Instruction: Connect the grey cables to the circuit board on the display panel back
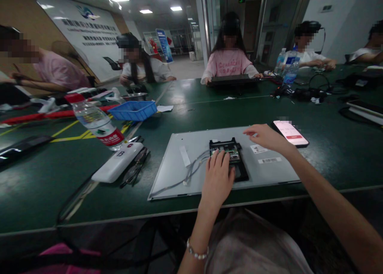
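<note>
A flat grey metal panel [170, 170], likely the back of a display, lies on the green table in front of me. On its middle sits a black plastic frame [243, 172] with a circuit board [233, 156] in it. Grey cables [191, 170] run from the board to the panel's lower left corner. My left hand [218, 178] rests over the frame's left part, fingers spread and touching it. Its palm hides some of the frame. Over the panel's right side is my right hand [265, 137], fingers loosely stretched leftward, with nothing visible in them.
A lit phone [290, 133] lies right of the panel. To the left are a white power bank [118, 162], folded glasses [136, 168], a water bottle [100, 124] and a blue tray [133, 110]. Several people sit around the table; one across holds a dark panel [233, 81].
</note>
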`<act>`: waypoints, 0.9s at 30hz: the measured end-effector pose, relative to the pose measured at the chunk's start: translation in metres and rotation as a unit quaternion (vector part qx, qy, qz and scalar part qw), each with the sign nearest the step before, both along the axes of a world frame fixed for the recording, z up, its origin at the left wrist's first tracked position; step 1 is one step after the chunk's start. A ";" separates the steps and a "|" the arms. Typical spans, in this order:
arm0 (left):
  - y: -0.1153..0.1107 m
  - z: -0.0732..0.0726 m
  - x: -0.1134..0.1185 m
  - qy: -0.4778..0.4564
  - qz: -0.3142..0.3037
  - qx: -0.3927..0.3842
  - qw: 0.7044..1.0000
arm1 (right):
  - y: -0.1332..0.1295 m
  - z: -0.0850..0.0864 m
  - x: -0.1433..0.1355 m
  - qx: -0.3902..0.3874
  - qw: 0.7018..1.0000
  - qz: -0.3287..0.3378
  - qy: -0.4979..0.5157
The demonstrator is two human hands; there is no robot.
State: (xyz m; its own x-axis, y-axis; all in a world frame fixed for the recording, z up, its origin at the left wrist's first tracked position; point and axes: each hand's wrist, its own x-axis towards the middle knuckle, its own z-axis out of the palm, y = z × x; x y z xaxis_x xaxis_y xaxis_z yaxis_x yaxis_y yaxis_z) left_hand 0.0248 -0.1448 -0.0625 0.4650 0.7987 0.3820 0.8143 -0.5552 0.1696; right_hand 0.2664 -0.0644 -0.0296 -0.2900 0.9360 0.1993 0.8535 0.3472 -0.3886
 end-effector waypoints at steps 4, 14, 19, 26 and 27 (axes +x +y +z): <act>0.000 0.000 0.001 0.005 0.006 -0.004 1.000 | -0.017 -0.021 0.038 -0.039 0.998 -0.039 0.004; 0.000 0.000 0.001 0.007 0.004 -0.002 1.000 | -0.031 -0.021 0.038 -0.104 0.992 -0.060 0.045; -0.001 0.001 0.002 0.009 0.011 0.004 1.000 | -0.039 -0.020 0.024 -0.165 0.962 -0.041 0.213; -0.003 0.006 0.002 0.010 -0.011 0.018 1.000 | -0.048 -0.032 -0.009 -0.252 0.911 0.015 0.326; -0.003 0.007 0.002 0.010 -0.014 0.018 1.000 | -0.047 -0.034 -0.011 -0.245 0.910 0.016 0.334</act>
